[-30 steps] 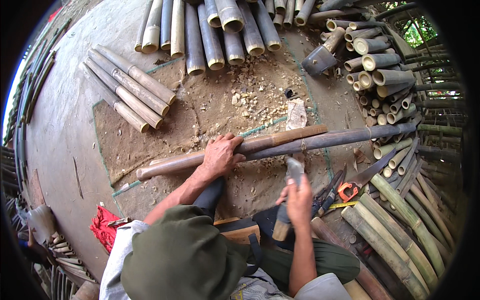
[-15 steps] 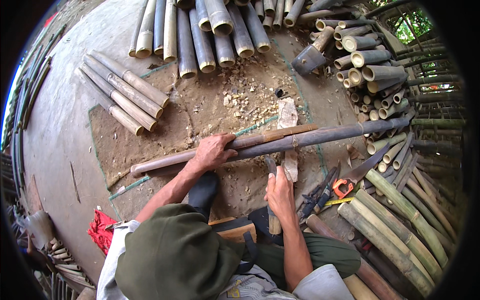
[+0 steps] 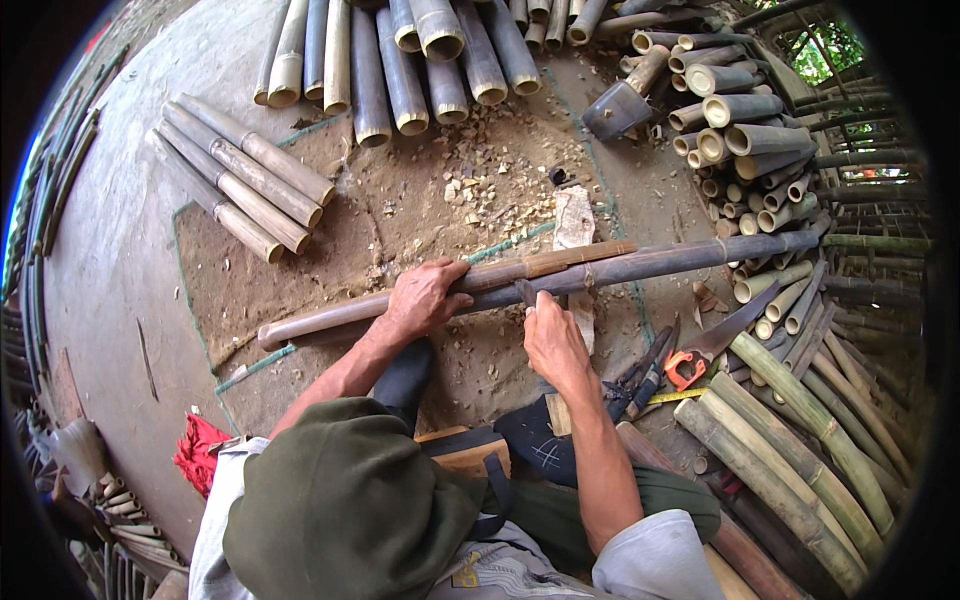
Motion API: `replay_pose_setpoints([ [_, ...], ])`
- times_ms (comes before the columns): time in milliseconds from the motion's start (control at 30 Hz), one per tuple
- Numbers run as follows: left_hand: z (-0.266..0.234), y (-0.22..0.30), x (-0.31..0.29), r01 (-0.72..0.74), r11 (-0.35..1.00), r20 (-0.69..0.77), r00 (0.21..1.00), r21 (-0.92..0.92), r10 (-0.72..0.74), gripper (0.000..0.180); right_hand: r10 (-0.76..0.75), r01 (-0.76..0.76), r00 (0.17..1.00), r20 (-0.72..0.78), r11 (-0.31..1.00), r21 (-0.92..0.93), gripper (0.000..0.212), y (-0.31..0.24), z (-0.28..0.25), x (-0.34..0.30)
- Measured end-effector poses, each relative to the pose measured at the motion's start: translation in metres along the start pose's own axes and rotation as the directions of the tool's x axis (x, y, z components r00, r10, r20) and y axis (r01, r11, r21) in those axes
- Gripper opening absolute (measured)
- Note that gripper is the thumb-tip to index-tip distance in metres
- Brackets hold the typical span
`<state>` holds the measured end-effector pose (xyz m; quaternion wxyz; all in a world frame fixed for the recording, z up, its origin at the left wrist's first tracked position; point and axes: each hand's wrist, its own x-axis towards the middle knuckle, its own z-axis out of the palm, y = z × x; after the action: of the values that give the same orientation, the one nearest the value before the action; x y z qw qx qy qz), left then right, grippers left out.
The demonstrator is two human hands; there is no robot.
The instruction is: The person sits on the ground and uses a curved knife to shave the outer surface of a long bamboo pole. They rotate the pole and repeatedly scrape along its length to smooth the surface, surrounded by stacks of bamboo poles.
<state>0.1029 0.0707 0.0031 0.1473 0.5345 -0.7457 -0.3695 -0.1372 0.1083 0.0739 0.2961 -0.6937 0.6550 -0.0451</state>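
Brown bamboo pole: we recorded a long, round, smooth-skinned length (image 3: 330,318), set slantwise across the mat in front of the person, its right part rougher and redder.
Dark bamboo pole: a grey-black jointed length (image 3: 680,258) lay along the near side of the brown one and ran on to the stack at right.
Left hand: this hand (image 3: 428,297) sat over the brown bamboo pole, fingers bent across the far side, thumb on the near side; how hard they pressed we could not tell.
Right hand: we found this one (image 3: 555,340) closed in a fist, fingers curled tightly round a bladed hand tool (image 3: 526,292).
Bladed hand tool: a narrow grey blade showed ahead of the fist, at the near edge of the dark bamboo pole; whether it touched we could not tell. The grip was mostly hidden.
Pale slab: a flat, whitish, rough-faced piece (image 3: 574,213) passed beneath both poles.
Mat: brown, gritty, green-edged (image 3: 250,285), strewn with small angular, cream-coloured chips (image 3: 480,195).
Cut bamboo: we counted four pale, hollow tubes (image 3: 240,178) side by side at upper left; a stack of round-ended tubes (image 3: 745,140) stood at upper right.
Handsaw: orange plastic handle, tapering dark blade (image 3: 735,325), beside a yellow strip (image 3: 678,396).
Cloth: red, crumpled (image 3: 200,452), at lower left.
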Motion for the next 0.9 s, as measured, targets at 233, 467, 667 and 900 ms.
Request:
replay_pose_setpoints([
  [233,0.010,-0.007,0.000,-0.007,1.000,-0.027,1.000,-0.009,0.006,0.050,0.108,-0.065,0.956,0.272,0.985,-0.162,0.022,0.037,0.032,-0.026],
  [467,0.009,-0.014,-0.002,-0.062,0.998,-0.090,0.994,-0.027,0.060,0.054,0.316,-0.283,0.949,0.011,0.832,0.478,0.026,-0.010,-0.056,-0.035],
  [667,0.003,0.002,0.003,-0.021,1.000,-0.023,1.000,0.016,0.021,0.058,0.386,-0.307,0.908,-0.162,0.876,0.372,0.028,0.055,-0.090,-0.029],
  [900,0.000,0.009,0.002,0.009,0.998,-0.051,0.999,-0.063,-0.012,0.057,0.342,-0.328,0.923,-0.176,0.939,0.103,0.032,0.104,-0.081,-0.023],
])
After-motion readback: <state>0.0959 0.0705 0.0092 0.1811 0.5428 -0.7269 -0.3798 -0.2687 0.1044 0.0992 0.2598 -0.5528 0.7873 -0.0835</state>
